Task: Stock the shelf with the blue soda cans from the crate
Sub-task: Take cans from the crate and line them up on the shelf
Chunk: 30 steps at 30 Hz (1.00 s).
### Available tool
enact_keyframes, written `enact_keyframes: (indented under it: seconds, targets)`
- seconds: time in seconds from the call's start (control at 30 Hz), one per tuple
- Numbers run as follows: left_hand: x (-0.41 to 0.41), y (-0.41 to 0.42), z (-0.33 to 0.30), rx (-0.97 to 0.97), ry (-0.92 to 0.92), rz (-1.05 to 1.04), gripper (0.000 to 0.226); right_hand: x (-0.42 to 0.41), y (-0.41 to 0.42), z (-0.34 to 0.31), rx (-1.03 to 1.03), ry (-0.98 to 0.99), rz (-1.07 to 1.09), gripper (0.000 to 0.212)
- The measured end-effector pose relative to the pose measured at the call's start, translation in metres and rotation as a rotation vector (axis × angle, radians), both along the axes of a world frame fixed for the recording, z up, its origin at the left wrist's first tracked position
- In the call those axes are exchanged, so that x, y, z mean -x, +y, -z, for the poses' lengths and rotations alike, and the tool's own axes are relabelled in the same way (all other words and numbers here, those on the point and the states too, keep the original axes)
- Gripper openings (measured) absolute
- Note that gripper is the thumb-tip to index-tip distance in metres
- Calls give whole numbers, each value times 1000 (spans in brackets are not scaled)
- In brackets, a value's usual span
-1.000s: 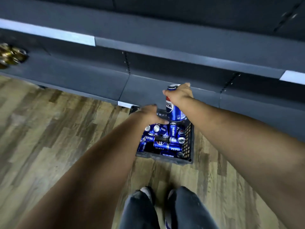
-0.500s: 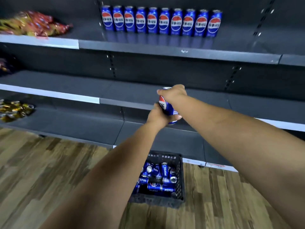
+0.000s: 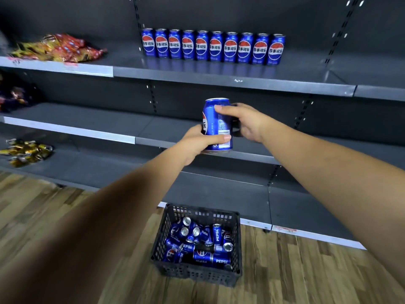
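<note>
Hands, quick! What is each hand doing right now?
Left hand: holds the blue can near its bottom, thumb curled across the front.
Right hand: holds the same can near its top.

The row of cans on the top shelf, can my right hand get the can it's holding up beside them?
Probably yes: nothing stands between the right hand, the held can and the row of cans; shelf space lies free beside it.

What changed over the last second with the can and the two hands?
The can was lifted from just above the crate up to middle-shelf height. At first only the right hand held it, from the top; the left hand then took hold low on the can, and the right hand's grip shifted to its side. The can stayed upright, the crate stayed on the floor, and its other cans were untouched.
</note>
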<state>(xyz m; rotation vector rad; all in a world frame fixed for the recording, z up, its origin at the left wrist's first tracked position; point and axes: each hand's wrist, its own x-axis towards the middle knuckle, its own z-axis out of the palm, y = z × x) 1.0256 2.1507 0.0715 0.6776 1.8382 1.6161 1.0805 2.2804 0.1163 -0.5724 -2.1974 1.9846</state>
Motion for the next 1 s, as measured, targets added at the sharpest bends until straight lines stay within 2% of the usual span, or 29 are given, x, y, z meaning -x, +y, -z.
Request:
enact_keyframes:
  seconds: [0.13,0.3,0.4,0.53,0.6,0.67,0.73,0.83,0.9,1.0]
  targets:
    - [-4,-5,-11,-16,-31,130,25,-9,0,-7,177,67,-87,12]
    - [-14,-3,-16,-49,-36,139,29,-12,-1,-14,203,104,-67,4]
    - [-22,1,-18,-55,-35,121,38,-11,2,-15,206,94,-22,14]
    - [-27,3,-25,-48,28,52,72,-8,-1,-16,222,134,62,59]
    - [-29,1,-28,4,103,6,84,-6,-5,-17,184,168,97,67]
    - [-31,2,-26,31,148,-30,81,-4,-11,-17,98,187,139,60]
    - [-32,5,-23,10,163,-77,65,-3,-18,-18,33,191,183,53]
    - [-28,4,-24,-23,153,-80,51,-5,-19,-23,11,159,170,53]
    - [-23,1,-26,-47,94,1,56,-9,-12,-27,44,126,93,51]
    - [-24,-2,-28,-75,5,134,47,-15,-3,-29,177,142,10,35]
